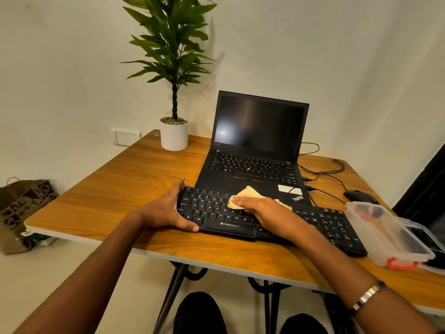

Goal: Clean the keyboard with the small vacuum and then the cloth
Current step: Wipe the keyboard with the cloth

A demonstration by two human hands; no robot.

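While the left hand grips the keyboard (left end), the right hand presses the cloth flat.

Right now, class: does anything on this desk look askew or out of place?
Yes. The keyboard lies at a slant, its far edge resting on the open laptop palm rest, and cables trail loosely behind. The plastic box overhangs the table edge.

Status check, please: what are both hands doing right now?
Left hand grips keyboard end. Right hand presses cloth flat on keys. Nothing in the way.
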